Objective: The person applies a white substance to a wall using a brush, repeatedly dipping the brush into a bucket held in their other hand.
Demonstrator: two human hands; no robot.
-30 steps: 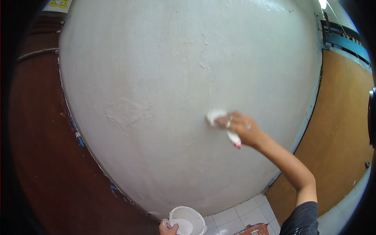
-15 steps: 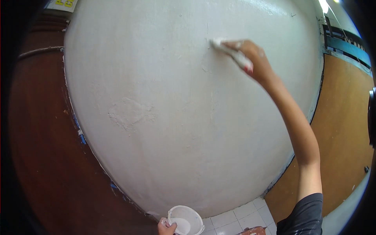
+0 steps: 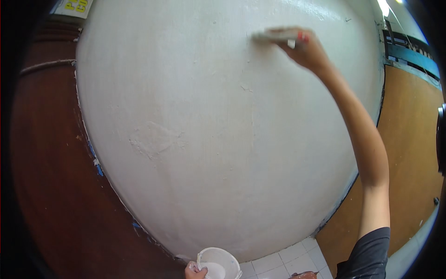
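Raised high on the white wall (image 3: 186,107), my right hand (image 3: 302,46) is closed around the handle of a paintbrush (image 3: 278,36). The bristle end points left against the wall and is blurred by motion. White paint marks show on the hand, and a red patch shows on the handle. At the bottom, my left hand (image 3: 195,270) grips the rim of a white bucket (image 3: 232,257). White paint (image 3: 214,271) lies inside the bucket, whose lower part is cut off by the frame edge.
A dark brown panel (image 3: 46,162) borders the wall on the left, a lighter wooden panel (image 3: 404,139) on the right. White floor tiles (image 3: 278,265) lie below, with a reddish-brown object (image 3: 304,275) at the bottom edge. A patch of rough plaster (image 3: 155,139) marks the wall.
My right hand has moved the paintbrush upward on the wall, and the brush has turned from slanted to nearly level. My left hand and the bucket have shifted slightly down in view.
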